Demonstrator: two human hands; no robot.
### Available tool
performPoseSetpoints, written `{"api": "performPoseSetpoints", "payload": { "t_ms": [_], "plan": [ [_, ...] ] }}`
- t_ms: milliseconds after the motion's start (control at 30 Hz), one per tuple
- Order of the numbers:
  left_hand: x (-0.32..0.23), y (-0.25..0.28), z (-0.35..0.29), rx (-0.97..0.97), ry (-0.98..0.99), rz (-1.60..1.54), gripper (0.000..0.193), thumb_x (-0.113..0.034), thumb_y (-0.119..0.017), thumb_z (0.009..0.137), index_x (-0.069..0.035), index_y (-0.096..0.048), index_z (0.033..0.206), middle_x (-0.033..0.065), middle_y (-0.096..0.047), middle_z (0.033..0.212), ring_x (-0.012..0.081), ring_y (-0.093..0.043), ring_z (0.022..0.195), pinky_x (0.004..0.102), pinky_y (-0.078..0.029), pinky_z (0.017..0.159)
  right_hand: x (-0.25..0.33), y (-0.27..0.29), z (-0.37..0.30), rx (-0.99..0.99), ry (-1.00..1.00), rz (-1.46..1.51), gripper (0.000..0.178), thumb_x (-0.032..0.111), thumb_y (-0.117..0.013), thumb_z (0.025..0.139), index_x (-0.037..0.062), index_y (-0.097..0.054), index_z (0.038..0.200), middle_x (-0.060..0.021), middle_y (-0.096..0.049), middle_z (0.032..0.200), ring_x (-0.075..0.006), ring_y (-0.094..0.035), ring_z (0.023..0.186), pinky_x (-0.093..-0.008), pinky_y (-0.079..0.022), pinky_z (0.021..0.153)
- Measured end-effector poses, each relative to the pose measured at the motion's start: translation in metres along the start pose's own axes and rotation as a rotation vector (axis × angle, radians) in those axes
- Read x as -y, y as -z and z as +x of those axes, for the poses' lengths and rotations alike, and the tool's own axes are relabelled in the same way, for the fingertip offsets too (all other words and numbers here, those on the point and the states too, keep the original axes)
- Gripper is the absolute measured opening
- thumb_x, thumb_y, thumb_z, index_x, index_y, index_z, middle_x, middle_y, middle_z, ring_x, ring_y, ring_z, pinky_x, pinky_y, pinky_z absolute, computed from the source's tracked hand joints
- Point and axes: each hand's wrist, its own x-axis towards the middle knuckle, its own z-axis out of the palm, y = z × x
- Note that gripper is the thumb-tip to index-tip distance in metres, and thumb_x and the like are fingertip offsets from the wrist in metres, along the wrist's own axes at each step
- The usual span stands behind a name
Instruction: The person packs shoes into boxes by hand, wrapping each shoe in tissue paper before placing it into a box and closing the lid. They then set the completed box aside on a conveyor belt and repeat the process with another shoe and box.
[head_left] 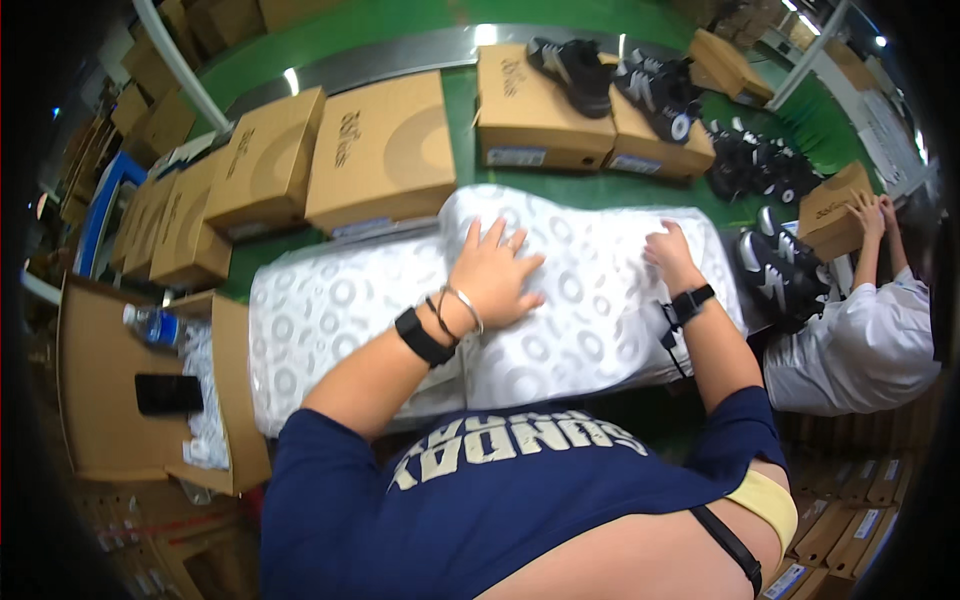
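Two stacks of white wrapping paper printed with grey rings lie side by side before me. My left hand (pixel 497 272) rests palm down with fingers spread on the right-hand paper stack (pixel 575 345), near its left edge. This stack overlaps the left-hand paper stack (pixel 330 320). My right hand (pixel 672 252) is on the same right-hand stack near its far right part. Its fingers are curled in, and whatever they may hold is too small to make out. A dark wristband or watch sits on each wrist.
Shoe boxes (pixel 385 150) line the far side, with black shoes (pixel 570 75) on some. More black shoes (pixel 780 265) stand at the right, beside a co-worker (pixel 850 350) handling a box (pixel 832 210). An open carton (pixel 110 400) at the left holds a bottle (pixel 150 325) and phone (pixel 168 394).
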Motion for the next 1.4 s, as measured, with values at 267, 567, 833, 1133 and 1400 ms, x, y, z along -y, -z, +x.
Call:
{"api": "performPoseSetpoints", "payload": {
  "t_ms": [267,567,833,1133,1400],
  "plan": [
    [-0.008,-0.014,-0.005,0.204,0.096,0.024,0.052,-0.043,-0.058,0.071,-0.023,-0.051,0.119,0.0158,-0.033,0.134,0.0392,-0.021,0.126,0.0527,-0.011,0.102,0.2,-0.122,0.078,-0.223,0.608,-0.386,0.092,0.03,-0.073,0.065,-0.0043,-0.02,0.131,-0.0275,-0.041,0.123,-0.0336,-0.044,0.112,-0.0357,-0.035,0.095],
    [-0.002,-0.019,0.0,0.175,0.094,-0.029,0.062,-0.035,-0.057,0.07,-0.013,-0.041,0.125,0.0174,-0.033,0.134,0.039,-0.021,0.126,0.0518,-0.012,0.103,0.227,-0.062,-0.058,0.107,0.866,-0.35,0.033,0.021,-0.067,0.068,-0.0012,-0.057,0.089,-0.0171,-0.059,0.091,-0.028,-0.058,0.081,-0.0329,-0.044,0.076],
    [0.005,-0.022,0.009,0.068,0.098,-0.004,0.074,-0.021,-0.055,0.069,-0.002,-0.024,0.133,0.0226,-0.036,0.13,0.039,-0.029,0.123,0.0528,-0.018,0.1,0.076,-0.003,-0.23,0.701,1.134,-0.641,0.033,0.014,-0.072,0.06,0.0124,-0.061,0.091,-0.014,-0.047,0.119,-0.0328,-0.045,0.107,-0.0444,-0.033,0.093],
    [0.117,0.011,0.06,0.324,0.58,0.182,0.057,-0.045,-0.064,0.07,-0.027,-0.046,0.121,0.0083,-0.016,0.143,0.0426,-0.021,0.126,0.0634,-0.028,0.091,-0.057,0.108,-0.109,-0.496,0.388,-1.002,0.018,0.01,-0.05,0.08,0.0024,-0.062,0.09,-0.0121,-0.061,0.093,-0.0281,-0.057,0.087,-0.0378,-0.04,0.084],
    [0.212,-0.008,0.016,0.099,0.916,0.281,0.043,-0.041,-0.051,0.078,-0.03,-0.048,0.119,0.0063,-0.022,0.141,0.0416,-0.028,0.121,0.06,-0.028,0.091,-0.032,0.078,-0.128,-0.53,0.534,-1.189,0.02,0.013,-0.056,0.077,0.0014,-0.064,0.091,-0.0155,-0.06,0.092,-0.0313,-0.051,0.096,-0.0394,-0.039,0.084]
  ]
}}
